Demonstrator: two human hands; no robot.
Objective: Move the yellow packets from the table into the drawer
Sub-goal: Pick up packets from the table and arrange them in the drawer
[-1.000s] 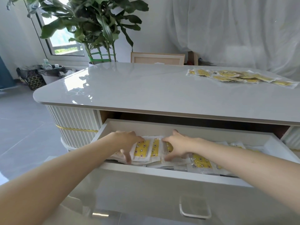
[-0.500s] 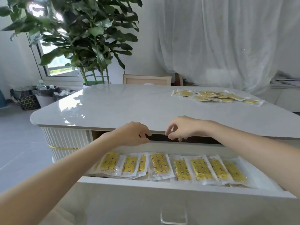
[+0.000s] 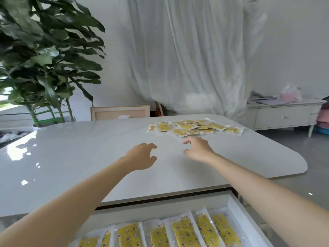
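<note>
Several yellow packets [image 3: 194, 127] lie in a loose pile at the far right of the glossy white table [image 3: 80, 157]. My left hand [image 3: 140, 155] and my right hand [image 3: 197, 148] are stretched out over the table, both empty with fingers loosely spread. The right hand's fingertips are just short of the pile; the left hand is farther back and to the left. Below the near table edge the white drawer [image 3: 236, 209] stands pulled out, with a row of yellow packets [image 3: 185, 232] lying flat inside it.
A large leafy potted plant [image 3: 44, 59] stands beyond the table's far left. A wooden frame [image 3: 120, 113] leans behind the table. White curtains hang at the back, and a low white cabinet [image 3: 284, 114] stands at the right.
Both hands have left the drawer, risen over the table edge and moved forward across the table toward the pile. The view has lifted from the drawer to the table top.
</note>
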